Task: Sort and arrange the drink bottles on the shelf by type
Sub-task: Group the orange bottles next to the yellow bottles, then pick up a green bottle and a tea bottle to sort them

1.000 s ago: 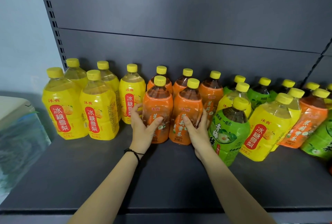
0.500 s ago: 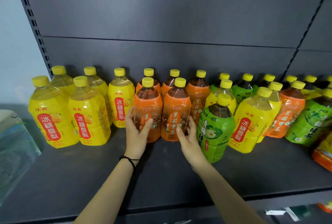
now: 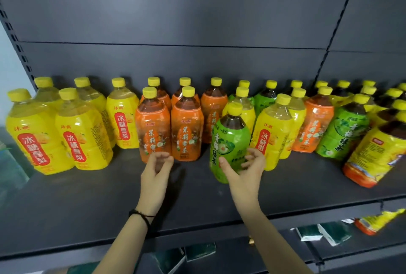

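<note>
- We are seeing a dark shelf (image 3: 87, 203) carrying bottles (image 3: 123, 120) toward its back; open shelf surface is running between them and the front edge.
- The left hand (image 3: 156, 171) is hovering released, fingers loosely curled, before an orange bottle (image 3: 152, 128).
- The right hand (image 3: 245, 171) is hanging loose, grasping nothing, before a green bottle (image 3: 230, 139) standing forward of its row.

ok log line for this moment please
stage: sorting bottles | left hand: loose at front-left orange bottle, holding nothing | right hand: curled at green bottle, grip unclear | shelf: yellow, orange grouped; rest mixed
</note>
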Tool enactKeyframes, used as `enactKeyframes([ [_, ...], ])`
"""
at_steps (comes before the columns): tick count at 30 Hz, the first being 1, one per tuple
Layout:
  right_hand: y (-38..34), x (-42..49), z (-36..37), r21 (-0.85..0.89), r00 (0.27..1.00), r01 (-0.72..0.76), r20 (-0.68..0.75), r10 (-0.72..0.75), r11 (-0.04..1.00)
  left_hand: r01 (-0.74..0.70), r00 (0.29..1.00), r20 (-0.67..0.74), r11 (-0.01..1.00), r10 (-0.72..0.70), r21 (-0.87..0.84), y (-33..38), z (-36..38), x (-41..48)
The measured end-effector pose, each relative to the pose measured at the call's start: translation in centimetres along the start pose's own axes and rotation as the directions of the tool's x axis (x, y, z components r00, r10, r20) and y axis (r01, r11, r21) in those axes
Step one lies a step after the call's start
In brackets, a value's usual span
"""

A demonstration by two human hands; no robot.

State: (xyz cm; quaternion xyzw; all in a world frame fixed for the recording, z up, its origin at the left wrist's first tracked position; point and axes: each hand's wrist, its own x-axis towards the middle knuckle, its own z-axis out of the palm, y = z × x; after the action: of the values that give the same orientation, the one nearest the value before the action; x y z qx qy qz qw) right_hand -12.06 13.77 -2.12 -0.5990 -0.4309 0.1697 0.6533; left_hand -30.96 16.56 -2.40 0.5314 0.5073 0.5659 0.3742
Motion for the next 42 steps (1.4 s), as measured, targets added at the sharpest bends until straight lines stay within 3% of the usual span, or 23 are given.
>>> enactKeyframes([
  [2,0.6,1.5,0.2,-0.118,0.999,0.033,0.019,-0.031,0.992,-0.008,0.991,0.135,0.999,0.013,-0.042,1.0,2.0,-0.5],
  [4,0.5,2.5,0.3,-0.13,0.998,0.042,0.052,-0.035,0.991,0.0,0.97,0.242,0.997,0.02,-0.082,2.1,4.2,-0.4],
  [11,0.8,3.7,-3.1,0.021,0.965,0.023,0.261,-0.028,0.999,0.055,0.949,0.316,0.977,0.014,-0.207,3.2,8.5,0.0],
  [16,1.2,4.5,-8.4,0.162,0.858,-0.058,0.512,-0.034,0.985,0.111,0.878,0.478,0.962,0.023,-0.25,4.1,11.7,-1.9],
  [18,1.5,4.9,-10.2,0.167,0.828,-0.084,0.56,-0.024,0.982,0.113,0.874,0.484,0.951,0.042,-0.286,4.3,13.4,-2.7],
  [24,3.5,6.4,-14.8,0.171,0.83,-0.122,0.558,0.006,0.978,0.07,0.907,0.415,0.944,0.074,-0.322,4.8,18.4,-4.8],
  [33,5.9,7.7,-19.1,0.101,0.945,-0.119,0.316,0.081,0.988,-0.008,0.946,0.31,0.962,0.095,-0.271,4.5,24.2,-7.1],
  [37,7.3,8.3,-21.7,0.125,0.988,-0.154,0.042,0.15,0.98,-0.019,0.947,0.305,0.965,0.101,-0.26,3.9,24.7,-7.2],
  [42,7.9,10.3,-26.6,0.106,0.967,-0.089,-0.23,0.112,0.99,-0.041,0.962,0.249,0.96,0.113,-0.277,4.0,26.2,-7.8],
])
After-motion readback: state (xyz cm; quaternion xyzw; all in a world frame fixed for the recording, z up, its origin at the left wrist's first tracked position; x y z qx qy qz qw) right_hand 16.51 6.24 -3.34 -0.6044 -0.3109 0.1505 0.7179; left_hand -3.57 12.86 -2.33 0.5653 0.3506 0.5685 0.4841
